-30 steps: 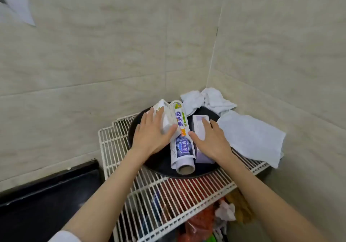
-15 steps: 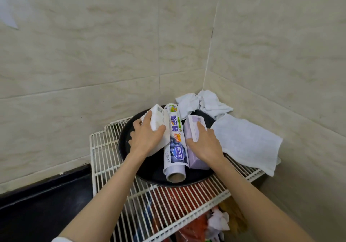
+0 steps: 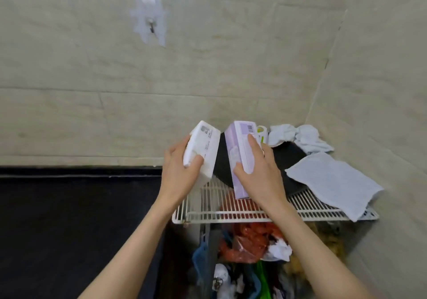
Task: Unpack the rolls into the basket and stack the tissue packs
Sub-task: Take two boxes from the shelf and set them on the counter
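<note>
two tissue packs lifted above the wire shelf (image 3: 242, 215)

left hand (image 3: 179, 176) grips the white pack (image 3: 204, 147), right hand (image 3: 261, 174) grips the purple pack (image 3: 240, 146); a roll (image 3: 262, 132) peeks from the black basket (image 3: 288, 157) behind.

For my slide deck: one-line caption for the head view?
Left hand holds a white tissue pack, right hand a lilac tissue pack, above a white wire rack.

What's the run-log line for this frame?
left hand: holds white tissue pack | right hand: holds purple tissue pack | packs: apart, unstacked
</note>
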The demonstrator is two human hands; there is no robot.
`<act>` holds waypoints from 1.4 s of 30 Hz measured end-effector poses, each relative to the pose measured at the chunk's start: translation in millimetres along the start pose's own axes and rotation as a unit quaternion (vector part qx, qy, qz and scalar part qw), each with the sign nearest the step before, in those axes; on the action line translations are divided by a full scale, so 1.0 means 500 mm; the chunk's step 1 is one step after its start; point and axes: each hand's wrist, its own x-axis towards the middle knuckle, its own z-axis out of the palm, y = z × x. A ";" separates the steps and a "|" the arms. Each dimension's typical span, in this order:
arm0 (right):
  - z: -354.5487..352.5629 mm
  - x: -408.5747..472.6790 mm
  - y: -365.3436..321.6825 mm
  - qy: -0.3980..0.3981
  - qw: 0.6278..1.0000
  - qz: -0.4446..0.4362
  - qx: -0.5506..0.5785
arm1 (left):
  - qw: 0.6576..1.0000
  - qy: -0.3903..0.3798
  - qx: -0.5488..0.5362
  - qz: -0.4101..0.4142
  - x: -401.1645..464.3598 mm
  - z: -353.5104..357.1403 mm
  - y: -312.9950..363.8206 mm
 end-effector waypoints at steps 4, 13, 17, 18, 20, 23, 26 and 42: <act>0.052 -0.052 -0.100 -0.048 0.994 -0.049 0.081 | 0.998 0.030 -0.015 -0.057 -0.080 -0.134 -0.012; 0.267 -0.175 -0.444 -0.188 0.952 -0.144 0.196 | 0.981 0.170 0.014 -0.091 -0.253 -0.534 -0.106; 0.417 -0.282 -0.649 -0.256 0.918 -0.189 0.237 | 0.964 0.234 0.057 -0.109 -0.357 -0.768 -0.178; 0.454 -0.310 -0.702 -0.270 0.910 -0.193 0.248 | 0.960 0.247 0.069 -0.116 -0.383 -0.827 -0.202; 0.529 -0.368 -0.804 -0.296 0.895 -0.198 0.267 | 0.947 0.279 0.090 -0.133 -0.433 -0.942 -0.253; 0.625 -0.442 -0.943 -0.328 0.876 -0.209 0.284 | 0.916 0.333 0.109 -0.196 -0.495 -1.094 -0.318; 0.704 -0.494 -1.054 -0.354 0.863 -0.225 0.283 | 0.905 0.340 0.123 -0.225 -0.531 -1.219 -0.377; 1.246 -0.460 -1.511 -0.413 0.830 -0.270 0.260 | 0.863 0.349 0.187 -0.313 -0.406 -1.732 -0.775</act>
